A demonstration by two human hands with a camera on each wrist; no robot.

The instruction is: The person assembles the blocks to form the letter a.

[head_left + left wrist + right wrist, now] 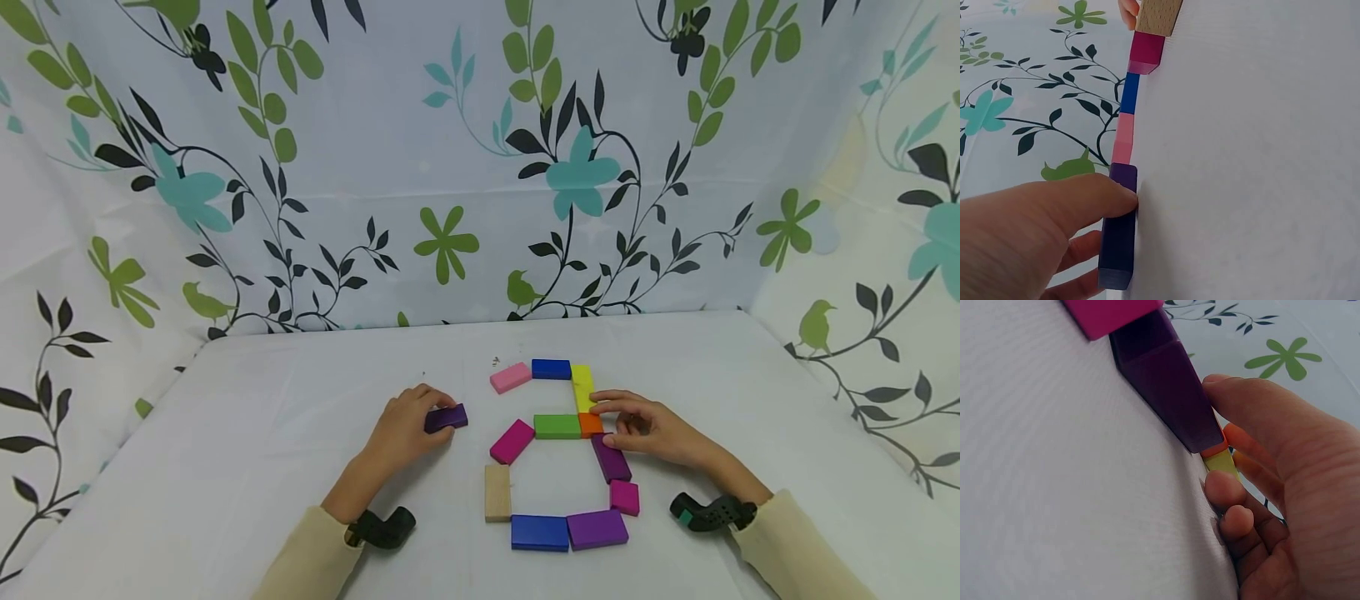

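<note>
My left hand (412, 425) pinches a dark purple block (452, 417) between thumb and fingers, to the left of a block outline on the table. The left wrist view shows the thumb across this dark purple block (1119, 228). On the outline's right side my right hand (652, 427) lies with loosely bent fingers. Its fingertips touch the yellow block (582, 385) near the orange block (591, 425). The thumb rests at the upper end of another purple block (613, 460). A pink block (511, 378) and a green block (557, 427) lie between the hands.
The outline also holds an upper blue block (551, 369), a magenta block (513, 442), a plain wooden block (497, 493), a lower blue block (540, 533), a bright purple block (597, 529) and a small magenta block (624, 497). A patterned cloth (360, 167) hangs behind the white table (285, 417).
</note>
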